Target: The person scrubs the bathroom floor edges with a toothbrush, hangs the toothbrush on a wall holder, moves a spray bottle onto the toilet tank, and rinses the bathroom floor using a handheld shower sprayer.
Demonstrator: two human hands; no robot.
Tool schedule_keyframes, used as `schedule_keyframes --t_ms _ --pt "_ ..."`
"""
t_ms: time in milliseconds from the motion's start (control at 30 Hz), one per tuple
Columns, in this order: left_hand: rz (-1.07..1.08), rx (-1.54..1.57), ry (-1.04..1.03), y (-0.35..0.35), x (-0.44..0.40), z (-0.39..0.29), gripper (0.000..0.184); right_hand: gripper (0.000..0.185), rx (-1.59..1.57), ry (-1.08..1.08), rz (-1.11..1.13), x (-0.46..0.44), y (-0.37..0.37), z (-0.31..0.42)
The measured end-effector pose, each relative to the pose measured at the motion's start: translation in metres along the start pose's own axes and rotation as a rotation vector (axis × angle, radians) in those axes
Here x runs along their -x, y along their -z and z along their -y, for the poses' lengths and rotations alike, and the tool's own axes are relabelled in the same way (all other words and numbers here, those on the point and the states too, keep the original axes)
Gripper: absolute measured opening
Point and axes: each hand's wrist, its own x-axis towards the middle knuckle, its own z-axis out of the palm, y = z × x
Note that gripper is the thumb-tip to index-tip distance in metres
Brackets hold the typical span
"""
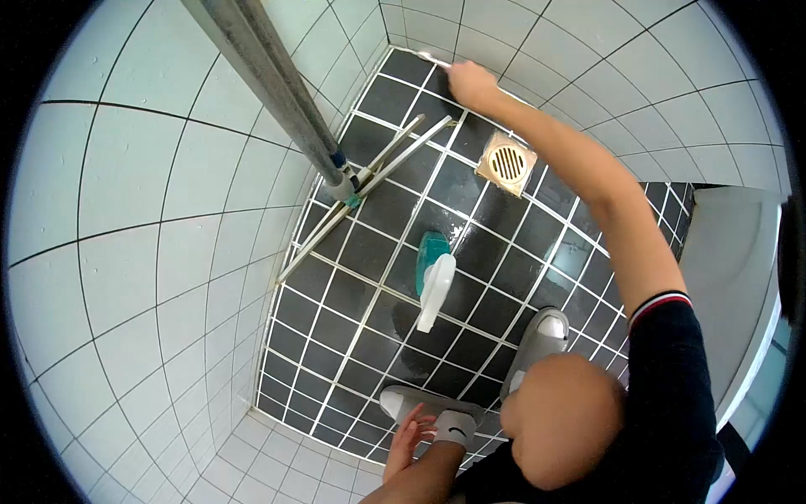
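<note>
My right hand [474, 86] reaches to the far corner of the floor, its fingers wrapped round what looks like a small white brush [434, 61]. The brush's head lies low against the foot of the wall, too small to make out fully. My left hand [409, 437] hangs beside my sock and grey slipper [403, 401] with its fingers apart, holding nothing. Between my arms and the left wall, a spray bottle with a white trigger head [438, 290] and teal body [431, 249] stands on the dark tiles.
A square floor drain [507, 164] lies below my right forearm. At the left wall leans a metal pole [285, 92] with a long folded frame [361, 197] at its foot. My other slipper [541, 340] is on the wet tiles. A white panel [726, 269] borders the right.
</note>
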Motion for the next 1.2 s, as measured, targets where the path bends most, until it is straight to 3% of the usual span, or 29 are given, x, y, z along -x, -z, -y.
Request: schedule_keyframes --t_ms 100,167,300,367,400,500,633,700,733,767,833,867,900,1000,1033,1100,1133,1200 --pt "-0.064 -0.047 0.001 0.017 -0.002 0.017 0.065 0.028 0.06 -0.003 -0.06 -0.022 -0.005 0.032" --pt "-0.042 -0.089 0.012 0.019 0.0 0.015 0.081 0.028 0.019 -0.031 -0.055 -0.009 -0.007 0.021" --pt "-0.018 -0.023 -0.028 0.012 0.001 0.016 0.084 0.029 -0.025 -0.012 -0.008 -0.027 -0.004 -0.007" --pt "-0.016 0.033 -0.009 0.022 0.005 0.03 0.083 0.03 -0.104 0.007 0.003 -0.075 -0.035 -0.003" --pt "-0.019 0.017 -0.022 0.017 0.008 0.023 0.083 0.032 -0.123 -0.106 0.012 -0.049 -0.013 0.016" --pt "-0.054 -0.026 -0.062 0.016 0.002 0.02 0.082 0.032 -0.137 -0.105 -0.066 -0.021 -0.019 -0.004" --pt "0.007 0.046 -0.071 0.007 -0.003 0.018 0.082 0.033 -0.073 -0.041 0.002 -0.004 0.005 -0.005" --pt "-0.031 0.078 -0.029 0.015 -0.005 0.023 0.075 0.03 -0.082 -0.02 -0.076 -0.023 -0.001 0.013" --pt "-0.034 0.069 -0.026 0.014 -0.002 0.018 0.063 0.029 -0.032 0.013 -0.097 -0.025 -0.001 0.013" --pt "-0.037 0.06 -0.019 0.02 -0.001 0.007 0.063 0.028 0.012 0.044 -0.118 -0.023 -0.002 0.011" --pt "-0.152 -0.769 -0.215 0.039 -0.002 -0.028 0.047 0.027 0.035 0.028 -0.095 -0.002 0.0 -0.011" --pt "-0.248 -1.054 -0.305 0.027 0.008 -0.079 0.035 0.026 0.062 0.02 -0.066 0.006 0.001 -0.019" --pt "-0.262 -1.041 -0.493 -0.004 0.025 -0.137 0.034 0.026 0.062 0.028 -0.065 0.008 0.0 -0.021" --pt "-0.342 -1.372 -0.664 -0.066 0.039 -0.263 0.032 0.026 0.041 0.038 -0.101 0.006 -0.008 -0.019" --pt "-0.324 -1.38 -0.648 -0.098 0.037 -0.296 0.033 0.026 0.05 0.055 -0.131 0.0 -0.009 -0.013" --pt "-0.266 -1.157 -0.803 -0.145 0.006 -0.334 0.034 0.026 0.02 -0.011 -0.112 -0.01 -0.011 -0.002" --pt "-0.22 -0.993 -0.775 -0.187 -0.004 -0.346 0.035 0.026 -0.012 -0.042 -0.091 -0.009 -0.012 0.003" --pt "0.021 -0.714 -0.792 -0.247 -0.052 -0.352 0.033 0.025 -0.087 -0.094 -0.09 -0.003 -0.023 0.001"
